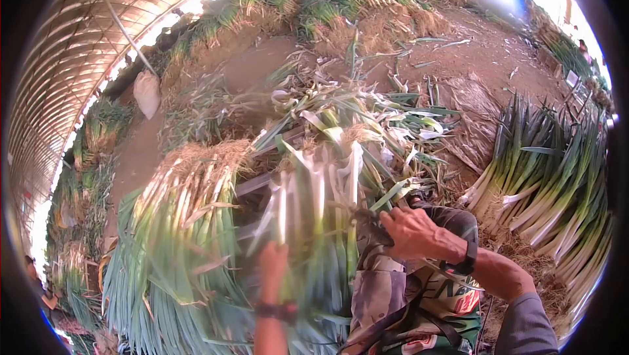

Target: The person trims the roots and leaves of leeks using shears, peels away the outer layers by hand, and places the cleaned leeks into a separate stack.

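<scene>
My left hand (272, 260) is smeared by motion and lies over the green onions (318, 243) in front of me. Whether its fingers grip a stalk is not clear. Near my knee, my right hand (419, 232) has its fingers closed, with a blurred dark object (372, 225) at the fingertips; its kind does not show. White stalks and long green leaves fill the space between the two hands. To the left lies a thick pile of untrimmed green onions (190, 191), roots pointing away from me.
Stripped leaves and peelings (367, 116) are heaped just ahead. More green onions (557, 178) lie in a row at the right, on the dirt floor (485, 60). A white bag (147, 94) hangs from a pole at the left. Further bundles (341, 1) stand at the back.
</scene>
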`<action>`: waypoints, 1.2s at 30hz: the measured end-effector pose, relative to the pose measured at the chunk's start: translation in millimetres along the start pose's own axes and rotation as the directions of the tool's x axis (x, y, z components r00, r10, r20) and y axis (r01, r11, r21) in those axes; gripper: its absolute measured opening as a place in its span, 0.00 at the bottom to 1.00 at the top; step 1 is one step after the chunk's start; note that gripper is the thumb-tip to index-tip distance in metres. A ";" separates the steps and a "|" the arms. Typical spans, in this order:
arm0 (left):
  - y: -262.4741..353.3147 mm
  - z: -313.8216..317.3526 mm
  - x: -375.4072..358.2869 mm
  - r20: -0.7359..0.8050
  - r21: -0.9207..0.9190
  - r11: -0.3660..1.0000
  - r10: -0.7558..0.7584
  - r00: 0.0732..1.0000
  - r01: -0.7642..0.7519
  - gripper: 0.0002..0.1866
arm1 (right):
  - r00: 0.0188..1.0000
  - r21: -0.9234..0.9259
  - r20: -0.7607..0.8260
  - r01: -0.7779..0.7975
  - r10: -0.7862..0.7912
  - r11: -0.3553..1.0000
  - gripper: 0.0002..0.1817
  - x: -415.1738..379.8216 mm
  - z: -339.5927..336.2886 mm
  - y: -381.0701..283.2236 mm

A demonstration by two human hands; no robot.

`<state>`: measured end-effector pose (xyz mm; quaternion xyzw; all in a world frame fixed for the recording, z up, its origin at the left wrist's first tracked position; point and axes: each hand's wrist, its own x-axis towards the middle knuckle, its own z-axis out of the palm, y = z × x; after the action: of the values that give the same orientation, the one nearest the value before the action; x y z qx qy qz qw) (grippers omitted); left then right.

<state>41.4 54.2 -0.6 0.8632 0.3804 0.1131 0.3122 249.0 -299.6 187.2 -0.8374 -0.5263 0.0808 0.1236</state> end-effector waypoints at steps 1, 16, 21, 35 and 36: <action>1.9 -1.2 -1.1 -0.001 0.014 1.000 -0.009 1.000 0.009 0.18 | 0.998 -0.001 0.032 -0.053 0.053 0.999 0.37 -2.5 -6.3 2.7; 43.1 -0.7 -20.8 0.002 -0.098 0.988 0.121 0.993 -0.121 0.31 | 0.990 -0.226 0.062 0.136 -0.125 0.964 0.17 23.1 53.3 53.4; 24.2 -6.2 -10.2 0.241 -0.214 0.977 0.042 0.970 0.011 0.25 | 0.979 -0.080 0.002 0.201 -0.201 0.976 0.06 78.5 103.7 40.8; 29.5 1.6 -10.6 0.285 -0.357 0.934 0.097 0.954 0.011 0.32 | 0.529 0.273 -0.720 -0.379 0.449 0.884 0.11 140.0 31.7 116.6; 32.6 3.3 -9.6 0.284 -0.345 0.938 0.083 0.955 0.021 0.33 | 0.648 0.291 -0.625 -0.323 0.435 0.901 0.11 130.1 41.2 103.6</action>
<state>55.4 28.9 17.6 0.8083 0.2904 0.0531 0.5095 383.6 -220.4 116.9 -0.8875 -0.2496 -0.1650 0.3505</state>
